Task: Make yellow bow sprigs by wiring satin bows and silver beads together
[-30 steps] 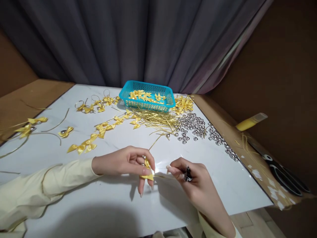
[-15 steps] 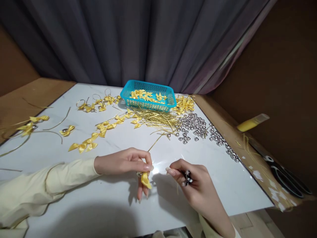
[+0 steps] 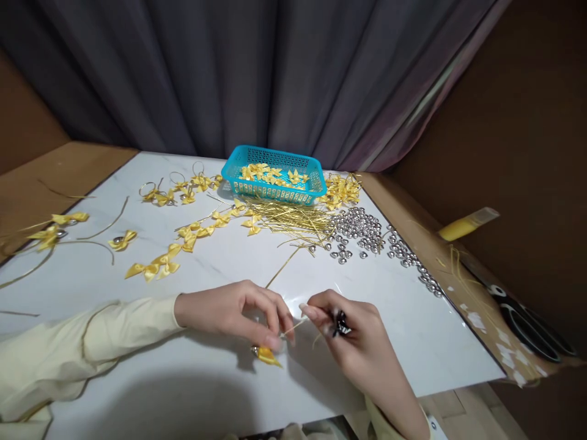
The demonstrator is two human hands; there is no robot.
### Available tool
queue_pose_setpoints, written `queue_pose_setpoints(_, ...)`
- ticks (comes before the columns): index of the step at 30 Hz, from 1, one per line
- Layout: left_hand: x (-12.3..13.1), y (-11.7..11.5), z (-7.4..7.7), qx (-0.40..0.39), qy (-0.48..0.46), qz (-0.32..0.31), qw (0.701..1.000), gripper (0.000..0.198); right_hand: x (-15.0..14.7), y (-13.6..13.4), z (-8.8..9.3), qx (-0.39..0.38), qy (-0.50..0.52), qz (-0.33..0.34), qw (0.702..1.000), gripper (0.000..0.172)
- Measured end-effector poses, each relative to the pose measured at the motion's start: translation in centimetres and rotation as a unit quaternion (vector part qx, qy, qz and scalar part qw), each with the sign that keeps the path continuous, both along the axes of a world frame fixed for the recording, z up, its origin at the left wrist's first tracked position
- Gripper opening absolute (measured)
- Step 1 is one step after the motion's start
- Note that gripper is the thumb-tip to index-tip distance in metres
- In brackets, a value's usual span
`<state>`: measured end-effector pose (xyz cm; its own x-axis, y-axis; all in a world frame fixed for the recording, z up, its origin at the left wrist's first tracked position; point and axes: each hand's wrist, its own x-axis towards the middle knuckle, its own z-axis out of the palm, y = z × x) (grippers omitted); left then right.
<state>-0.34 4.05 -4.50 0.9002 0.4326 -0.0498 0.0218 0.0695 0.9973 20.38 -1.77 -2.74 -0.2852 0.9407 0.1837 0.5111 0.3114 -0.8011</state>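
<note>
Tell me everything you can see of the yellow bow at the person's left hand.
The yellow bow looks like glossy satin ribbon. One pointed end slants to the lower right in the picture; a silvery bead shows at its left. It sits against the thumb of the left hand, which hides part of it. Its full shape, and whether it touches the white tabletop, cannot be told.
</note>
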Motion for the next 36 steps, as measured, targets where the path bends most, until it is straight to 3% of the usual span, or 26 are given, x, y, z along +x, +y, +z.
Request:
queue_pose_setpoints(3, 0.1, -0.2, 0.0, -0.034, 0.017, 0.035, 0.999, 0.009, 0.6, 0.0, -0.2, -0.022, 0.016, -0.085, 0.996, 0.011)
queue_pose_setpoints(6, 0.2, -0.6, 0.1, 0.014, 0.055, 0.105, 0.993, 0.012, 1.3, -0.5, 0.2, -0.032, 0.031, -0.135, 0.99, 0.018)
queue_pose_setpoints(9, 0.3, -1.0, -0.4, 0.178, 0.084, 0.169, 0.966, 0.014, 1.6, -1.2, 1.0, -0.045, 0.038, -0.124, 0.991, 0.016)
queue_pose_setpoints(12, 0.3, -1.1, -1.5, 0.404, 0.055, 0.193, 0.892, 0.015, 1.6, -1.6, 1.2, -0.072, 0.004, -0.079, 0.994, 0.012)
queue_pose_setpoints(15, 0.3, -1.0, -2.5, 0.523, 0.048, 0.188, 0.83, 0.016, 1.3, -1.3, 0.5, -0.12, -0.091, -0.015, 0.988, 0.022)
queue_pose_setpoints(18, 0.4, -0.9, -3.0, 0.516, 0.062, 0.201, 0.83, 0.015, 1.0, -1.1, -0.6, -0.154, -0.192, 0.012, 0.969, 0.023)
queue_pose_setpoints(21, 0.6, -1.1, -3.1, 0.497, 0.077, 0.221, 0.835, 0.012, 0.8, -1.0, -1.3, -0.158, -0.23, 0.009, 0.96, 0.019)
queue_pose_setpoints(27, 0.9, -1.5, -3.4, 0.537, 0.073, 0.223, 0.81, 0.012, 1.0, -1.2, -1.0, -0.133, -0.201, -0.002, 0.971, 0.021)
queue_pose_setpoints(30, 0.9, -1.6, -3.7, 0.531, 0.077, 0.213, 0.817, 0.013, 1.0, -1.2, -0.9, -0.133, -0.188, -0.005, 0.973, 0.031)
queue_pose_setpoints(36, 0.8, -1.5, -3.8, 0.515, 0.085, 0.198, 0.83, 0.017, 1.0, -0.8, -0.9, -0.18, -0.149, -0.008, 0.972, 0.027)
